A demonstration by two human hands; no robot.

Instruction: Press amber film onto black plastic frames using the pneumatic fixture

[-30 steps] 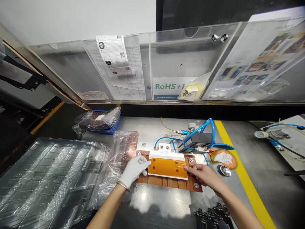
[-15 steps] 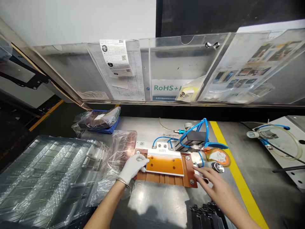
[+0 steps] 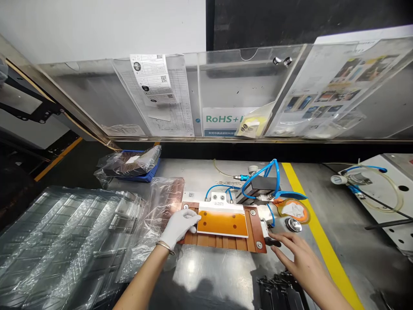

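My left hand (image 3: 179, 226), in a white glove, has its fingers closed at the left edge of an amber-faced plate (image 3: 222, 222). This plate has several dark round spots and lies over a brown grooved fixture (image 3: 222, 242). A white bracket (image 3: 219, 204) marked "JJ-25070" stands behind it. My bare right hand (image 3: 298, 256) is at the fixture's right end, its fingertips on either side of a small black lever (image 3: 272, 241). The fingers appear to pinch this lever, though the contact is partly hidden.
Blue air hoses (image 3: 274, 181) and a black cylinder block (image 3: 263, 186) sit behind the fixture. A roll of orange tape (image 3: 303, 209) lies right of it. Clear trays (image 3: 64, 241) and plastic film (image 3: 148, 228) are at left. Black parts (image 3: 280, 290) lie near the front edge.
My right hand has shifted slightly right and down from the fixture's edge onto the black lever, which now shows between the fingers. My left hand stays at the plate's edge.
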